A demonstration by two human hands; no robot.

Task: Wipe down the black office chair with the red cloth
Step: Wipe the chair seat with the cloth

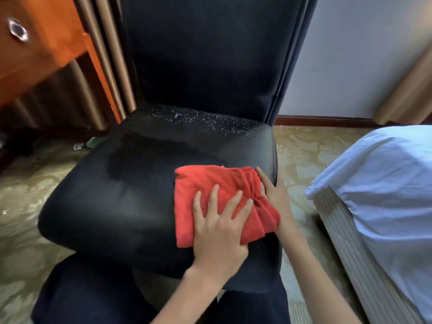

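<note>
The black office chair (121,195) fills the middle of the view, its tall backrest (205,54) upright behind the seat. White specks of dust lie along the back of the seat (198,120). The folded red cloth (210,183) lies on the seat's right front part. My left hand (218,228) presses down on the cloth with fingers spread and the thumb at its lower edge. My right hand (273,192) rests flat at the seat's right edge, its fingers lying against the bunched right side of the cloth and its thumb over the seat's side.
An orange wooden desk (42,43) with a metal knob stands at the upper left, with beige curtains (102,66) behind it. A bed with a white sheet (383,188) is close on the right. Patterned carpet (21,206) surrounds the chair. My dark trousers (88,293) are below the seat.
</note>
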